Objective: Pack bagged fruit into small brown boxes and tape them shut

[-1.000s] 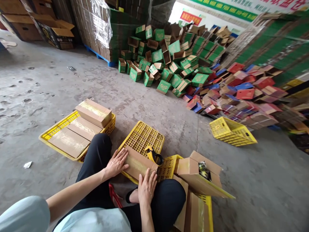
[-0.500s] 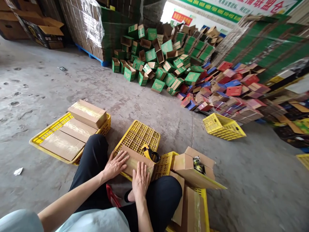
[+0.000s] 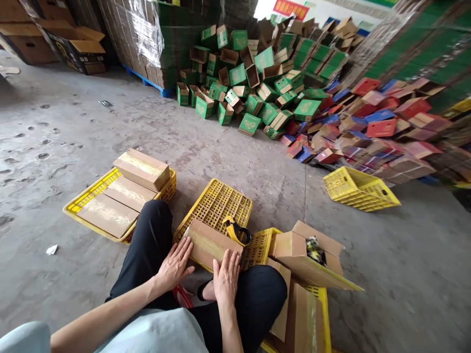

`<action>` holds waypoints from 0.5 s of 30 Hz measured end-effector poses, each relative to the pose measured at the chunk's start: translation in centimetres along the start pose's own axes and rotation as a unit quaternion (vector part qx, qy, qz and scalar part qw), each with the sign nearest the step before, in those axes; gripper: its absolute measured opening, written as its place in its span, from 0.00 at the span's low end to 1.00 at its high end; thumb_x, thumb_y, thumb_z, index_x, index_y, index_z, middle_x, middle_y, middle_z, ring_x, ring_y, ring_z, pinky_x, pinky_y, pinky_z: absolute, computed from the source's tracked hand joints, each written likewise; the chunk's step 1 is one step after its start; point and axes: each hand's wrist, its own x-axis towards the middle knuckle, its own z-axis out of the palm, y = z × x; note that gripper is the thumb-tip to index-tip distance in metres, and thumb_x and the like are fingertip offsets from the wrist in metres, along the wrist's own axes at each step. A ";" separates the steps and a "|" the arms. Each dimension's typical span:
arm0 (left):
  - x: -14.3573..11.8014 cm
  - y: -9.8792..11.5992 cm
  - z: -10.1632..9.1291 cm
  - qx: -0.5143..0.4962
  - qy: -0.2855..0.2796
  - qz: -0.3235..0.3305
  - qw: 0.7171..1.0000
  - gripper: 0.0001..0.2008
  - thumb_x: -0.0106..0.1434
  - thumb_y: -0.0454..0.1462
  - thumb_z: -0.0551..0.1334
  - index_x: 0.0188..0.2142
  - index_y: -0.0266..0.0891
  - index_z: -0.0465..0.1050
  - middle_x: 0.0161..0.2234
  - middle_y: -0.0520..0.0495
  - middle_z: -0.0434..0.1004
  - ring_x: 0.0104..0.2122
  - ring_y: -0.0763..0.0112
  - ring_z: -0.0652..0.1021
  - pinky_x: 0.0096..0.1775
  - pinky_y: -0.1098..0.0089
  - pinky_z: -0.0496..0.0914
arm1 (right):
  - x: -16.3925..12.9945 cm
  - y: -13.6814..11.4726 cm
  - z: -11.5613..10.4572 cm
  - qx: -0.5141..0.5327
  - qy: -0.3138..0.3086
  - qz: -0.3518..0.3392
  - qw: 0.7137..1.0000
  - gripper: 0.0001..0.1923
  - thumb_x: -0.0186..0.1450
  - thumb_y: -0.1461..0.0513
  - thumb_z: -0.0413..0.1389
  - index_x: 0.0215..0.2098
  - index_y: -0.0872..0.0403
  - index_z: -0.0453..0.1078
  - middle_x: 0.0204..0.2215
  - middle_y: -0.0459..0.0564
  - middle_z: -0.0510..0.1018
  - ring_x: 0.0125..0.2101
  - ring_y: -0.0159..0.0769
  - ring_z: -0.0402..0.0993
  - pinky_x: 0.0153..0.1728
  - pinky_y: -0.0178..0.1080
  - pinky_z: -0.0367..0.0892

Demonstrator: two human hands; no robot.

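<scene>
A brown cardboard box (image 3: 211,244) with clear tape along its top lies on an upturned yellow crate (image 3: 221,198) between my knees. My left hand (image 3: 174,262) is at the box's left end, fingers stretched out and touching its near edge. Flat fingers of my right hand (image 3: 226,277) rest at the near right edge of the same box. Just behind the box, on the crate, sits a yellow and black tape dispenser (image 3: 236,231). Neither hand is wrapped around anything.
To the left, a yellow crate (image 3: 90,192) holds taped boxes (image 3: 143,168). An open carton (image 3: 289,247) with dark, yellowish contents leans on a crate at right. Another yellow crate (image 3: 355,189) lies beyond. Green cartons (image 3: 250,124) and red and blue ones (image 3: 380,128) are heaped behind.
Both hands have slid back toward me, from on top of the box to its near edge. The view has shifted slightly; the box remains on the crate.
</scene>
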 end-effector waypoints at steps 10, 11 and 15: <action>0.7 3.3 1.1 0.021 -0.029 -0.003 0.999 0.31 0.71 0.41 0.57 0.71 0.34 0.62 0.73 0.28 0.54 0.73 0.34 0.52 0.67 0.35 0.54 | -2.7 -6.1 1.2 0.048 -0.027 -0.132 0.990 0.29 0.78 0.59 0.39 0.74 0.56 0.58 0.71 0.60 0.65 0.72 0.58 0.56 0.67 0.60 0.59; 0.7 3.5 1.1 0.018 -0.037 0.003 0.999 0.31 0.70 0.40 0.57 0.71 0.35 0.62 0.73 0.29 0.54 0.73 0.33 0.52 0.67 0.34 0.54 | -2.5 -6.1 1.2 0.051 -0.028 -0.142 0.988 0.29 0.78 0.61 0.38 0.74 0.55 0.58 0.71 0.58 0.65 0.72 0.56 0.57 0.67 0.59 0.60; 1.0 2.8 0.1 -0.007 -0.069 0.014 0.998 0.33 0.69 0.39 0.58 0.73 0.40 0.59 0.73 0.35 0.56 0.73 0.37 0.53 0.69 0.36 0.51 | -1.7 -6.0 0.7 0.054 -0.034 -0.157 0.986 0.29 0.78 0.60 0.40 0.74 0.56 0.58 0.70 0.57 0.66 0.71 0.56 0.59 0.66 0.57 0.62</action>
